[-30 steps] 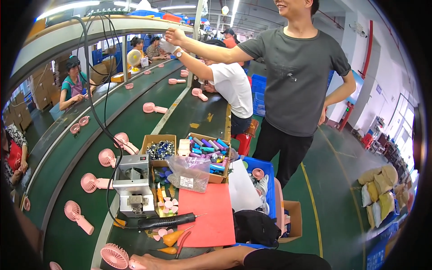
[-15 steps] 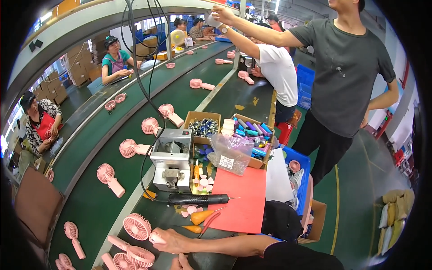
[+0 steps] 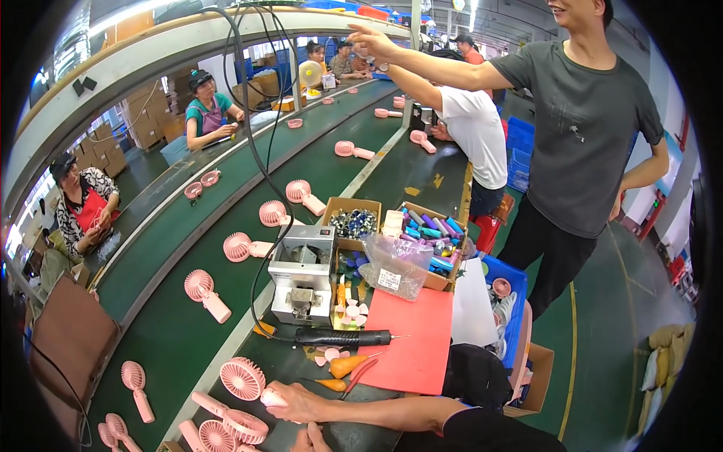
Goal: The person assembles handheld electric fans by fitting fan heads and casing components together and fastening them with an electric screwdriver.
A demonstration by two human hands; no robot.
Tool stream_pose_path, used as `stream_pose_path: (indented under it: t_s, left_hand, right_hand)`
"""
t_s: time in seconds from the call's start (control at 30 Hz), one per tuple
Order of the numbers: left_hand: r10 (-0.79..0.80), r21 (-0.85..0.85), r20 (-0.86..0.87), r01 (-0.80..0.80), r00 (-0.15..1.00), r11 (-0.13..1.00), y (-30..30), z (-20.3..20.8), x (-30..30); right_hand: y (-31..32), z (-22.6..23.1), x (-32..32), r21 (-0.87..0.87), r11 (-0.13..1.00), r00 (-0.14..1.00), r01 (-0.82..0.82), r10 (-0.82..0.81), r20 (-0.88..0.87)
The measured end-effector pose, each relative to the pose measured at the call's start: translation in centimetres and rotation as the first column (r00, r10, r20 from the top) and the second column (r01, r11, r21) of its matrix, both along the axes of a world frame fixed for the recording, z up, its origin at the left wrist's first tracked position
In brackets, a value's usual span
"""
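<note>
A pink handheld fan (image 3: 242, 378) is in my right hand (image 3: 297, 404), whose fingers are wrapped round its pale handle, with the round grille to the left of the hand. My left hand (image 3: 310, 439) shows only in part at the lower edge, just below the right one. What its fingers do is hidden. Several pink fans lie in a pile beside my hands, among them a fan with its grille tilted (image 3: 245, 426). Beyond the right hand lie an orange-handled tool (image 3: 346, 367), red-handled pliers (image 3: 360, 377) and a black electric screwdriver (image 3: 343, 337).
A grey metal machine (image 3: 303, 275) stands past the screwdriver, under hanging black cables. Cardboard boxes hold small parts (image 3: 354, 224) and coloured cylinders (image 3: 433, 235). A red sheet (image 3: 410, 339) lies to the right. The green conveyor (image 3: 169, 320) carries fans. A person (image 3: 576, 128) stands with one arm stretched out.
The whole view has shifted, so the bench and conveyor sit further right in the picture. My right hand still grips the fan. The standing person's arm remains outstretched.
</note>
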State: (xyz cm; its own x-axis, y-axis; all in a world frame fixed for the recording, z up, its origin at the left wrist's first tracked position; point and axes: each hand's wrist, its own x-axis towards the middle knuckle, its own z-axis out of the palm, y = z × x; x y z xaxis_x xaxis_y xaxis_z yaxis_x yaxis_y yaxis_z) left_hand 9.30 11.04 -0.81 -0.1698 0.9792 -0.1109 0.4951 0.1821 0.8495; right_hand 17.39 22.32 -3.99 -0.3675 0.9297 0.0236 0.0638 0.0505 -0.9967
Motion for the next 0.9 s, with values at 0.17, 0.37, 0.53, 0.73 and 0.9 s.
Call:
stream_pose_path:
  t_s: [0.17,0.37,0.53,0.73,0.9]
  left_hand:
    - [-0.022,0.0,0.022,0.022,1.0,1.0,0.2,0.9,0.2]
    - [-0.028,0.025,0.003,0.028,1.0,0.999,-0.3,1.1,0.2]
    - [-0.027,0.094,0.013,0.026,1.0,0.995,-0.2,0.1,0.7]
    - [-0.002,0.182,0.016,-0.001,1.0,0.983,-0.3,-0.2,0.8]
    - [0.0,0.194,-0.03,0.006,1.0,0.981,0.2,-2.1,0.8]
  right_hand:
    - [0.2,-0.4,-0.1,-0.032,0.999,1.0,-0.016,0.016,-0.011]
    - [-0.2,-0.4,-0.3,-0.009,1.0,1.0,-0.009,0.009,-0.023]
    - [-0.1,-1.2,0.1,-0.001,1.0,0.999,0.004,-0.004,-0.039]
    - [-0.1,0.4,0.2,0.043,0.999,0.998,-0.018,0.021,-0.061]
    - [0.4,-0.9,0.3,0.075,0.997,0.999,0.009,-0.005,-0.049]
